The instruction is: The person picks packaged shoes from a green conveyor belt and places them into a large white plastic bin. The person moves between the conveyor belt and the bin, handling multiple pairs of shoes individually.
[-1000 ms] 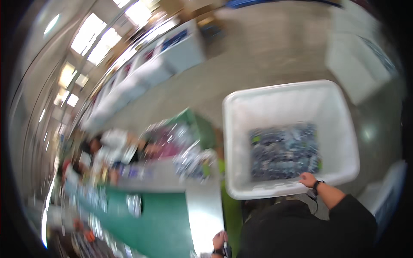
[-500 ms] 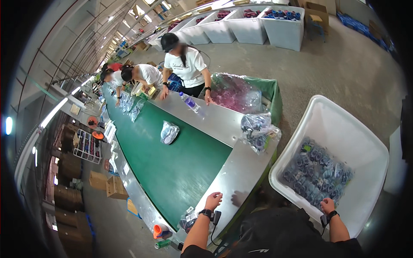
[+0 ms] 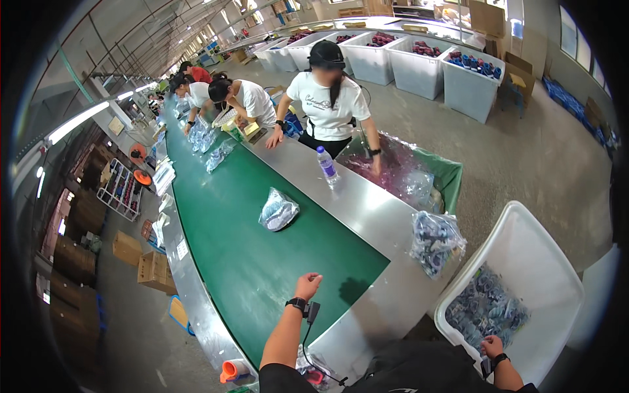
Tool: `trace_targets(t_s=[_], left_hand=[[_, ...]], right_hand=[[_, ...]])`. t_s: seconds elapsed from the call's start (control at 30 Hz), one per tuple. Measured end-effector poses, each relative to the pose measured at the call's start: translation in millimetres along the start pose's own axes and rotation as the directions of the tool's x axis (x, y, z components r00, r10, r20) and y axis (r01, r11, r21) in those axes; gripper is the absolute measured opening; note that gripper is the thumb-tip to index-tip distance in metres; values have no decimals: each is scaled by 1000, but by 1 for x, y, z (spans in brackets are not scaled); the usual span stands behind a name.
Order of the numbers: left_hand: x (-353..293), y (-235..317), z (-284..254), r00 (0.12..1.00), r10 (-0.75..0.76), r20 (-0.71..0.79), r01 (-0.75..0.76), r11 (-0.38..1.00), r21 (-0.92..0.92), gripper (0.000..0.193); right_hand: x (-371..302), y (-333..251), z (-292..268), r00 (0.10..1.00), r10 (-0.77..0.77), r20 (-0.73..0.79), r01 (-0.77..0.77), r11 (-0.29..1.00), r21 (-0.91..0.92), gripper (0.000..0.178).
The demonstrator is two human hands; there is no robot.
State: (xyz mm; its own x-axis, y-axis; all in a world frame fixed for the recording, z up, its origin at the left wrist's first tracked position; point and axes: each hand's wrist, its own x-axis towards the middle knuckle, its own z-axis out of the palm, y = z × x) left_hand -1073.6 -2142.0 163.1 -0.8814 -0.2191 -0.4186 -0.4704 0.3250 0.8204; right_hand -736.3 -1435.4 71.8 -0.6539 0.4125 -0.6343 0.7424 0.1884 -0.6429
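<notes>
My left hand is raised over the near end of the green conveyor belt, its fingers loosely bent and nothing in them. Farther up the belt lies a clear plastic bag with a shoe-like item inside. My right hand hovers at the near side of the white bin, fingers half curled, with no held thing visible. Inside the bin are many bagged grey-blue shoes. Another bag of shoes rests on the metal table corner, between belt and bin.
Across the belt a person in white reaches into a green-lined container of clear plastic. A water bottle stands on the metal edge. An orange cup and a bagged item are at my near left. White bins line the back.
My left hand has moved forward from the metal edge to over the belt. My view has shifted left. The person opposite has put an arm into the green-lined container.
</notes>
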Motion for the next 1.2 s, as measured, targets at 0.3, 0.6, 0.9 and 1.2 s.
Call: trace_targets(t_s=[0.3, 0.6, 0.9, 1.2], left_hand=[[140, 8, -59, 966, 161, -202, -89, 941, 325, 47], [243, 45, -96, 840, 358, -408, -65, 813, 579, 70], [220, 33, -83, 820, 475, -320, -150, 718, 680, 77], [123, -6, -3, 988, -137, -77, 12, 552, -833, 72]], right_hand=[[-34, -82, 4, 999, -30, 43, 39, 976, -216, 29], [-76, -180, 33, 987, -92, 130, 152, 791, -593, 43], [-59, -223, 71, 968, -87, 235, 221, 738, -637, 41], [-38, -249, 93, 964, -76, 253, 216, 779, -589, 42]])
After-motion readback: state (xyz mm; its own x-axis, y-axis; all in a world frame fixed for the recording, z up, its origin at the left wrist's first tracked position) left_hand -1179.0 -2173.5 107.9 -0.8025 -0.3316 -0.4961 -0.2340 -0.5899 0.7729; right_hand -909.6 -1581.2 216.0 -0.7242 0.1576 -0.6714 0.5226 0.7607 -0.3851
